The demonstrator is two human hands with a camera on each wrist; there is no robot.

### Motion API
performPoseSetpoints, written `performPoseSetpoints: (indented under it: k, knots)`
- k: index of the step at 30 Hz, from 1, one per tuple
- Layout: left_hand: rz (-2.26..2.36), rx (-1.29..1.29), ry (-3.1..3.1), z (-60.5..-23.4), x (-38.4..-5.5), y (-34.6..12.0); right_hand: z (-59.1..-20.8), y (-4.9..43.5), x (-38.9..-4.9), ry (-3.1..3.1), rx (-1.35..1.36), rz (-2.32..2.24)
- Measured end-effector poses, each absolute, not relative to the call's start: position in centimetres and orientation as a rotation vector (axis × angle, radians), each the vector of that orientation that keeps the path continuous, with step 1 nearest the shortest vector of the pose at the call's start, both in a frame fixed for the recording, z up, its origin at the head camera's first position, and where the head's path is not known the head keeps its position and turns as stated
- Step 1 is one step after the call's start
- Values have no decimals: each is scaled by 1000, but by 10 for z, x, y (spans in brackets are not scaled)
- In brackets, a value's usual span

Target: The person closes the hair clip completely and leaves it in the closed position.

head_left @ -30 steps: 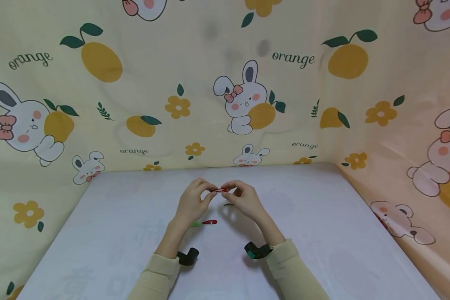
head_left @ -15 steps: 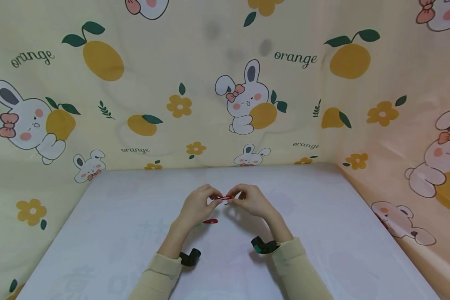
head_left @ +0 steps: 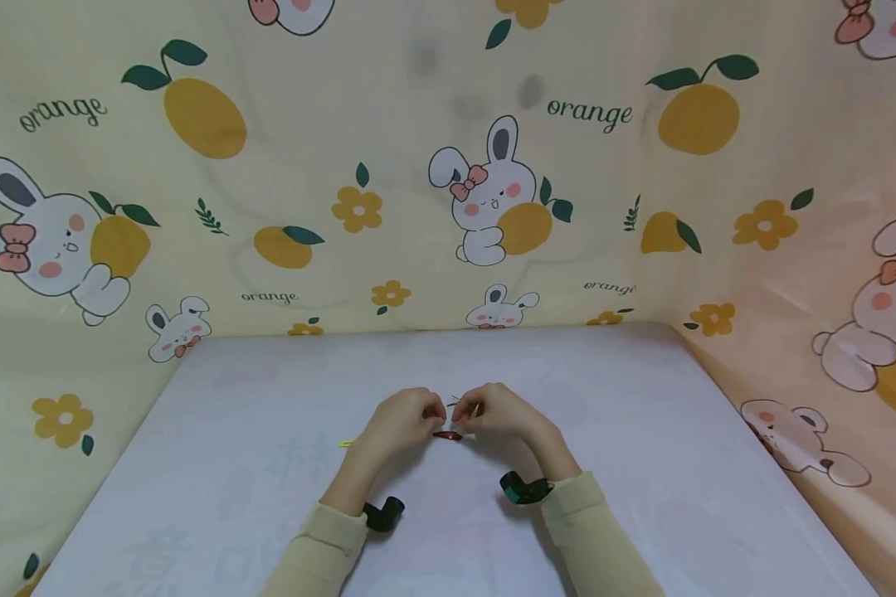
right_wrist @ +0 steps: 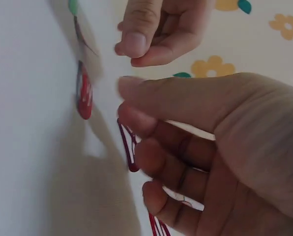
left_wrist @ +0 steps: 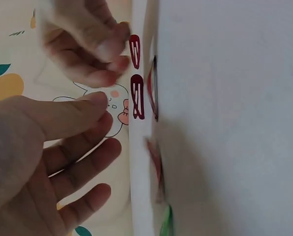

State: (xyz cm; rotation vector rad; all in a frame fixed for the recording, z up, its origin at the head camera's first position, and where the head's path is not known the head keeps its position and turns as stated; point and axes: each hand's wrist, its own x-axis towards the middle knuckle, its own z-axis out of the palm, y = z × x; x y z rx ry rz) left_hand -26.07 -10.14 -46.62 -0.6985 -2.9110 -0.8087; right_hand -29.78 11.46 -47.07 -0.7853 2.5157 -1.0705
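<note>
My left hand (head_left: 406, 419) and right hand (head_left: 496, 410) face each other low over the table, fingertips apart with nothing between them. Just below the fingertips lies a red snap hair clip (head_left: 448, 435). In the left wrist view, the left hand (left_wrist: 70, 142) has loosely spread fingers, and that red snap clip (left_wrist: 152, 88) shows edge-on. The right hand (right_wrist: 186, 132) has its thumb and fingers loosely bent beside a red clip (right_wrist: 85, 93). Two darker red clips (left_wrist: 137, 97) lie farther back. A blurred reddish clip (left_wrist: 156, 167) sits beside a green clip (left_wrist: 167, 221).
A yellow clip (head_left: 346, 444) pokes out left of the left wrist. White covering spreads over the table (head_left: 642, 464), its back edge meeting a printed curtain (head_left: 388, 124). Each wrist carries a black camera mount (head_left: 524, 487).
Both hands have come down toward me and let go of the red snap clip they held between them; it now lies on the table. The left hand now hides the green clip in the head view.
</note>
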Motion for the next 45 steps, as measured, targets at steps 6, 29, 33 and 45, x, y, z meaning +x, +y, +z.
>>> performPoseSetpoints:
  k: [6, 29, 33, 45]
  knots:
    - [-756, -677, -2944, -467, -261, -104, -478, 109, -296, 2531, -797, -977]
    - [-790, -566, -3159, -470, -260, -116, -482, 103, -291, 2564, -841, -928]
    - [-791, -601, -3140, -471, -260, -114, -484, 103, -292, 2566, -830, -932]
    - [-784, -624, -3100, -473, -261, -115, -485, 103, -293, 2566, -821, -937]
